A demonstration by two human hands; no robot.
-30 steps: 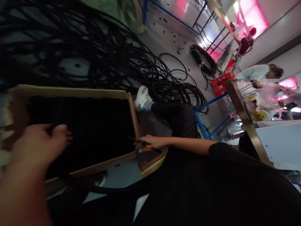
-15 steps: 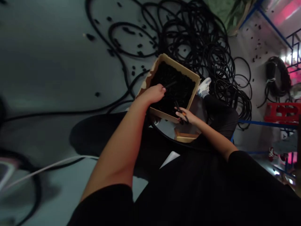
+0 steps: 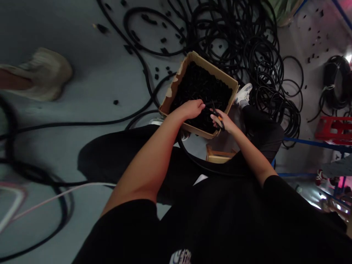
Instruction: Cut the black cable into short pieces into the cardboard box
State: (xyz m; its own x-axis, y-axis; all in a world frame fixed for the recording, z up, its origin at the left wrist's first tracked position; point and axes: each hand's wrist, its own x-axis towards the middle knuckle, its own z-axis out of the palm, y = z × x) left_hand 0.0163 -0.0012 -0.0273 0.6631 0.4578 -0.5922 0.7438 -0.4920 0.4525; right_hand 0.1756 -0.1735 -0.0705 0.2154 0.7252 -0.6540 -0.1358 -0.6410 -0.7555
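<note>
A cardboard box (image 3: 232, 85) full of small black pieces sits between my legs. Over it, the fingers of my left hand (image 3: 194, 109) are pinched on a short black piece (image 3: 206, 107), dark against the box's contents and hard to make out. My right hand (image 3: 224, 119) is at the box's near right corner, wrapped round scissors (image 3: 220, 124) with black handles and an orange patch. Their blades point up and left, close beside my left fingertips.
Coils of black cable (image 3: 231, 33) lie behind the box, with scattered black bits around. A person's shoe (image 3: 46, 75) stands at the left. Near my right leg is a small wooden stool (image 3: 220, 156). A red plastic stool (image 3: 334, 128) stands farther right.
My left hand has moved right with the black piece, nearer the scissors. The scissors stay in my right hand. Another person's foot has come into view at the left.
</note>
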